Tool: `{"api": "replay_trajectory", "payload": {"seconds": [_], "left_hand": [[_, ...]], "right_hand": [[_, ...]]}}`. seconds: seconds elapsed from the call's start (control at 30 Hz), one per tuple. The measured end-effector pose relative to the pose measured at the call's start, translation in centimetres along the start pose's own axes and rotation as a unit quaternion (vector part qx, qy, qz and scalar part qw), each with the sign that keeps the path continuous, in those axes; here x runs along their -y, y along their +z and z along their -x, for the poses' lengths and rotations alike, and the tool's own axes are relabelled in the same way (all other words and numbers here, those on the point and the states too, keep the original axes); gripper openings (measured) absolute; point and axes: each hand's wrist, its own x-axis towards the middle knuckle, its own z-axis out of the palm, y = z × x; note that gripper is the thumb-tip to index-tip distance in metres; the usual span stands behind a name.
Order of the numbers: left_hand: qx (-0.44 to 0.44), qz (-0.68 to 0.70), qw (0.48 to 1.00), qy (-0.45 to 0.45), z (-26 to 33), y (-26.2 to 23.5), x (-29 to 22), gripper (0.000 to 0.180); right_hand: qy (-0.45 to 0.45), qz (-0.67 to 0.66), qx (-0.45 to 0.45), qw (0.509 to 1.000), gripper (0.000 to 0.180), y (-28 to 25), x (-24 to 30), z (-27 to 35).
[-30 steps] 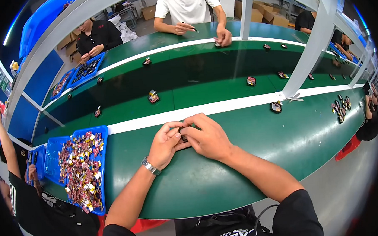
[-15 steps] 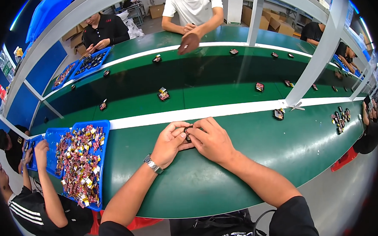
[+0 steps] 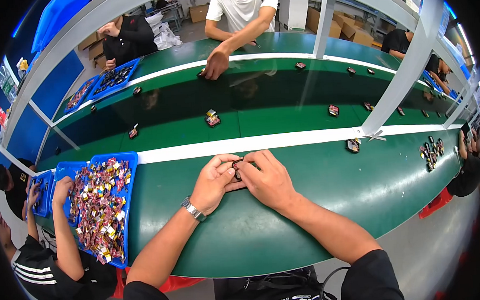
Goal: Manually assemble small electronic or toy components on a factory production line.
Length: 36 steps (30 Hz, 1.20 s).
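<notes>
Over the green table (image 3: 244, 231), my left hand (image 3: 210, 185) and my right hand (image 3: 269, 182) meet around a small black casing (image 3: 237, 171). Closed fingers of the left hand hold it from the side and below. Right thumb and fingertips press on its upper side, covering most of it, so the parts inside cannot be made out. At my left a blue tray (image 3: 129, 221) is heaped with small circuit boards (image 3: 103, 211) that carry white and yellow pieces. A black casing with parts in it (image 3: 352, 145) lies apart to the right, near the white rail.
Beyond the white rail (image 3: 196, 150) runs a green conveyor belt (image 3: 282, 120) carrying spaced-out filled casings (image 3: 212, 119). A grey post (image 3: 404, 71) stands at right. Loose parts (image 3: 432, 153) lie at the far right. Co-workers sit at left and opposite.
Casings on the belt have shifted slightly right. The opposite co-worker's hand has moved left onto a casing. The left co-worker's hand is now nearer the trays. My hands stay almost in place.
</notes>
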Motion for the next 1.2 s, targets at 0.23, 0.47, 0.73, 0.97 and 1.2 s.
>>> {"api": "replay_trajectory", "payload": {"seconds": [0.23, 0.47, 0.73, 0.97, 1.2], "left_hand": [[-0.012, -0.001, 1.0, 0.009, -0.2, -0.2, 0.4, 0.028], [-0.021, 0.026, 0.999, 0.019, -0.4, -0.8, 0.4, 0.032], [-0.084, -0.016, 0.992, 0.096, -1.0, -2.5, -0.3, 0.035], [-0.067, -0.069, 0.992, 0.079, -1.2, -2.2, -0.4, 0.025], [-0.058, -0.086, 0.992, 0.077, -1.3, -2.5, -0.4, 0.018]], "right_hand": [[-0.039, 0.022, 0.015, 0.999, 0.018, 0.1, -0.4, 0.0], [0.048, -0.029, 0.055, 0.997, 0.029, 0.3, 0.5, -0.5], [0.105, 0.029, 0.003, 0.994, 0.018, 4.6, -6.8, -4.5], [0.232, 0.16, 0.072, 0.957, 0.023, 5.8, -13.0, -5.4], [0.216, 0.156, 0.136, 0.954, 0.049, 10.1, -6.7, -7.5]]}}
